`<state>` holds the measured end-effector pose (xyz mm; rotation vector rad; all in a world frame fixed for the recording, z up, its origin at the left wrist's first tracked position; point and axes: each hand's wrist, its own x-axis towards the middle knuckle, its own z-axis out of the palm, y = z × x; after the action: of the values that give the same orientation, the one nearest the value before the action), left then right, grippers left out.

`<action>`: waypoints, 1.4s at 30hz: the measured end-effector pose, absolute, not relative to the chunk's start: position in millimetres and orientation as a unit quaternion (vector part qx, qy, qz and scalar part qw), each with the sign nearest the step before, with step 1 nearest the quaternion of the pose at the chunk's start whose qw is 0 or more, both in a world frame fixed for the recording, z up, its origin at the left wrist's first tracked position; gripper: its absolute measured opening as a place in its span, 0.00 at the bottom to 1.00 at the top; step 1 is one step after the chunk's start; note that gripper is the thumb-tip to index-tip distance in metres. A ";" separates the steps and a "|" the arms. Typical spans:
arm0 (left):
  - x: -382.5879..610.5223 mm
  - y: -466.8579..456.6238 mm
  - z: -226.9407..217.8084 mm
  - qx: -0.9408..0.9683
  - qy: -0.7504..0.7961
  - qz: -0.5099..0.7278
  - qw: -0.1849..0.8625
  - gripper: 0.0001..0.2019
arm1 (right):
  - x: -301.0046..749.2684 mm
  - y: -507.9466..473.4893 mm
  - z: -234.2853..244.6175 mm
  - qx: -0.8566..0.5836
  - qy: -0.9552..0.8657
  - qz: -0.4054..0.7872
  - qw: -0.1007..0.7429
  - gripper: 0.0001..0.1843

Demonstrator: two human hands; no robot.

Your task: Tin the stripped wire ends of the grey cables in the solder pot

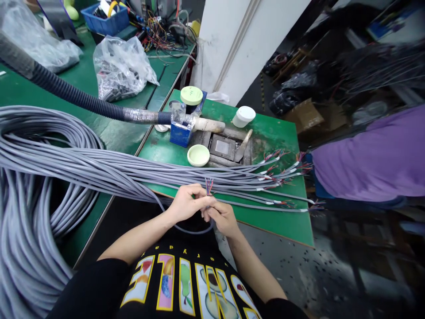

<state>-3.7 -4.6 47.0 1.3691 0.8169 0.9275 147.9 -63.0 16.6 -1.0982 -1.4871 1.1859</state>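
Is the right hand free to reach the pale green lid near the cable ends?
Probably not at once: the right hand and left hand both pinch a grey cable; the pale green lid lies beyond the cable bundle.

We are in a cable-assembly workshop: green-topped workbenches (pixel 275 128) carry a great bundle of grey cables (pixel 66 159) with stripped, coloured ends. A black corrugated hose (pixel 76 95) crosses the bench, bags of small parts (pixel 119 66) and a blue bin (pixel 106 20) of tools sit behind.
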 end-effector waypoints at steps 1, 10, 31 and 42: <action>-3.9 -3.8 47.7 0.571 0.352 0.402 0.624 0.12 | 148.6 -63.6 14.0 -0.442 -0.582 0.498 0.467 0.15; -3.1 4.7 54.7 0.444 0.356 0.478 0.669 0.16 | 151.4 -66.4 -2.6 -0.410 -0.494 0.574 0.508 0.13; 1.6 8.1 53.1 0.394 0.361 0.489 0.690 0.19 | 147.0 -41.7 42.7 -0.521 -0.538 0.469 0.468 0.23; 0.2 12.5 46.2 0.497 0.387 0.510 0.586 0.13 | 158.8 -6.5 84.2 -0.627 -0.598 0.221 0.448 0.13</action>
<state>0.2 12.5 46.2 1.1591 0.9021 1.1898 158.8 -6.5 84.2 -1.5522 -1.4798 0.5475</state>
